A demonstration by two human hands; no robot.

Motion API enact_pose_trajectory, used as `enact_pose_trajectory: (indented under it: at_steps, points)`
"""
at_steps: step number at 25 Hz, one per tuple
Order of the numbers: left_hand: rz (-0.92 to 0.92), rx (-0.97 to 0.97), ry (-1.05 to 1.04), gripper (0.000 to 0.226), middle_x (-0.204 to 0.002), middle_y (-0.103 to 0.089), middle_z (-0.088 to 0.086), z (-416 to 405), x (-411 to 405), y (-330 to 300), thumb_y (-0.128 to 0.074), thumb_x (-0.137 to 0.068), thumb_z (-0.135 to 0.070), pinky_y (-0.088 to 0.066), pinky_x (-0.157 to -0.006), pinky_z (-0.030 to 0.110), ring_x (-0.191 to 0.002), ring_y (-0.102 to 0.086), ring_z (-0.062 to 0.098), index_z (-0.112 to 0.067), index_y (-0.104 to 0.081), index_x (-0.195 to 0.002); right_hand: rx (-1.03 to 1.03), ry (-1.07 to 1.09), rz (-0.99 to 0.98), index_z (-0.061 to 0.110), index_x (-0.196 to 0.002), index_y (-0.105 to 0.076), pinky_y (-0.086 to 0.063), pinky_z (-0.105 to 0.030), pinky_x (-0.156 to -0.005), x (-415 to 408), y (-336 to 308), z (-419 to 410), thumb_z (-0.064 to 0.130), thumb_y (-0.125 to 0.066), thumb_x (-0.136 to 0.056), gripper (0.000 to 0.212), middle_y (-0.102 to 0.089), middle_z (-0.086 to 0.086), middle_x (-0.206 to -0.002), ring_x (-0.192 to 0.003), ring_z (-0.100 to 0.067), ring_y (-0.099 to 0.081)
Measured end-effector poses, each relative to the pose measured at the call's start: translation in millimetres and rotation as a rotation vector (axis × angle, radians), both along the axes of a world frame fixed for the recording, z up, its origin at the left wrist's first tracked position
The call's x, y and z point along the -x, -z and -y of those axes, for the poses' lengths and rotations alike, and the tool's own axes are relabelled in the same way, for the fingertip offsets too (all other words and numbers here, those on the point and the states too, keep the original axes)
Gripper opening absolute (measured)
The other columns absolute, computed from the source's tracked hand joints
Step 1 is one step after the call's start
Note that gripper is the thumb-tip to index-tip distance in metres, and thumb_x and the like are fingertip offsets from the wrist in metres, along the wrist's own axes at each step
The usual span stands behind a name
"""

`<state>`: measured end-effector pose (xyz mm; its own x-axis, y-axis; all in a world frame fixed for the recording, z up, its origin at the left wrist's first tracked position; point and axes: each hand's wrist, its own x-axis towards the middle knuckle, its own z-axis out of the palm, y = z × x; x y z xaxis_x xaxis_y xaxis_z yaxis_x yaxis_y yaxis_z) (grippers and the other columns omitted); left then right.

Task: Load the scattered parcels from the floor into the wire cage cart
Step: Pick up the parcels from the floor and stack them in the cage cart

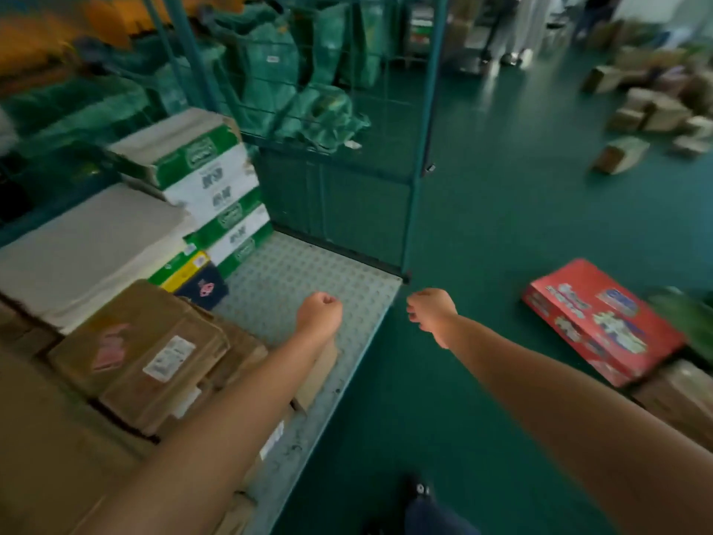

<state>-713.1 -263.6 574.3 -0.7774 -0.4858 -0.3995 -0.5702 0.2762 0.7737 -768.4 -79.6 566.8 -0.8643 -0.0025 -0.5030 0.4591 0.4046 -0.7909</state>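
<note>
The wire cage cart has a grey perforated floor (308,264) and green mesh walls (347,187). On its left side sit brown cardboard parcels (154,353), a stack of green-and-white cartons (208,179) and a flat white parcel (88,245). My left hand (319,310) hovers over the bare part of the cart floor, curled in a fist and holding nothing. My right hand (430,312) is just past the cart's front right corner, above the green floor, fingers curled and empty. A red printed box (602,322) lies on the floor to the right.
More brown parcels (652,106) lie scattered on the floor at the far right, and another carton (683,395) sits beside the red box. Green sacks (277,71) hang behind the cart's mesh. People stand in the background (513,32). My shoe (420,490) is at the bottom.
</note>
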Motion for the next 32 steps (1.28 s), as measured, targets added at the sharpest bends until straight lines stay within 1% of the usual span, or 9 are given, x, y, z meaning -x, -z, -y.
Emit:
enact_pose_trajectory:
  at_steps: [2, 4, 7, 9, 14, 17, 21, 27, 32]
  points:
    - [0.012, -0.007, 0.083, 0.019, -0.083, -0.065, 0.014, -23.0, 8.6, 13.7, -0.05, -0.088, -0.012, -0.053, -0.071, 0.042, -0.081, -0.063, 0.032, -0.016, -0.057, -0.07, -0.013, 0.092, 0.03, 0.007, -0.115, -0.064, -0.05, -0.039, -0.09, -14.5, 9.3, -31.1, 0.012, -0.051, -0.093, 0.026, -0.058, -0.008, -0.1, -0.089, -0.022, -0.055]
    - [0.027, -0.019, 0.166, 0.018, -0.086, -0.066, 0.013, -55.1, 9.1, 19.5, -0.049, -0.089, -0.012, -0.049, -0.066, 0.036, -0.076, -0.061, 0.027, -0.017, -0.055, -0.072, -0.034, 0.175, 0.052, 0.001, -0.12, -0.061, -0.049, -0.037, -0.085, -26.2, 16.9, -62.2, 0.01, -0.05, -0.094, 0.03, -0.057, -0.008, -0.099, -0.087, -0.022, -0.054]
    - [0.023, -0.053, 0.287, 0.013, -0.085, -0.065, 0.009, -107.3, 12.1, 21.4, -0.046, -0.089, -0.013, -0.048, -0.066, 0.033, -0.073, -0.058, 0.025, -0.014, -0.056, -0.081, -0.081, 0.296, 0.077, -0.006, -0.116, -0.06, -0.041, -0.034, -0.059, -40.9, 24.7, -115.4, 0.009, -0.048, -0.091, 0.032, -0.055, -0.011, -0.086, -0.069, -0.022, -0.046]
    - [0.051, -0.083, 0.372, 0.013, -0.084, -0.063, 0.007, -144.0, 14.5, 26.1, -0.046, -0.09, -0.012, -0.049, -0.071, 0.033, -0.074, -0.058, 0.024, -0.015, -0.057, -0.084, -0.103, 0.362, 0.086, -0.005, -0.11, -0.062, -0.032, -0.028, -0.052, -53.9, 28.0, -153.6, 0.01, -0.046, -0.091, 0.028, -0.054, -0.011, -0.079, -0.06, -0.02, -0.04]
    - [0.071, -0.075, 0.519, 0.014, -0.082, -0.06, 0.004, -244.9, 24.5, 26.9, -0.044, -0.09, -0.01, -0.052, -0.077, 0.036, -0.077, -0.057, 0.023, -0.017, -0.053, -0.083, -0.08, 0.549, 0.081, 0.01, -0.1, -0.064, -0.039, -0.031, -0.059, -78.5, 34.2, -253.2, 0.013, -0.047, -0.094, 0.019, -0.06, -0.008, -0.08, -0.069, -0.022, -0.05]
    - [0.111, -0.061, 0.593, 0.015, -0.08, -0.058, 0.003, -314.9, 23.8, 27.1, -0.042, -0.091, -0.008, -0.048, -0.067, 0.031, -0.074, -0.055, 0.021, -0.015, -0.053, -0.083, -0.051, 0.631, 0.109, 0.012, -0.094, -0.063, -0.04, -0.032, -0.061, -90.0, 47.1, -320.0, 0.012, -0.046, -0.093, 0.017, -0.06, -0.007, -0.08, -0.074, -0.022, -0.053]
    - [0.138, -0.055, 0.621, 0.014, -0.081, -0.057, 0.003, -399.2, 26.4, 28.5, -0.041, -0.092, -0.007, -0.042, -0.056, 0.025, -0.07, -0.053, 0.018, -0.011, -0.054, -0.091, -0.032, 0.678, 0.13, 0.014, -0.103, -0.062, -0.04, -0.029, -0.056, -93.6, 61.1, -399.0, 0.013, -0.047, -0.094, 0.017, -0.061, -0.005, -0.078, -0.07, -0.023, -0.054]
    - [0.168, -0.049, 0.628, 0.014, -0.081, -0.056, 0.0, -484.1, 62.8, 39.6, -0.041, -0.094, -0.007, -0.045, -0.061, 0.025, -0.071, -0.055, 0.015, -0.014, -0.053, -0.089, 0.011, 0.715, 0.162, 0.016, -0.105, -0.056, -0.032, -0.027, -0.046, -55.2, 84.0, -488.8, 0.011, -0.047, -0.094, 0.015, -0.056, -0.004, -0.076, -0.056, -0.018, -0.046]
    - [0.186, -0.006, 0.625, 0.015, -0.085, -0.057, 0.002, -521.3, 148.9, 58.5, -0.041, -0.093, -0.007, -0.043, -0.058, 0.024, -0.073, -0.054, 0.016, -0.012, -0.055, -0.093, 0.015, 0.706, 0.196, 0.013, -0.096, -0.055, -0.027, -0.028, -0.047, 19.4, 97.3, -525.4, 0.009, -0.046, -0.093, 0.01, -0.049, -0.005, -0.072, -0.055, -0.017, -0.035]
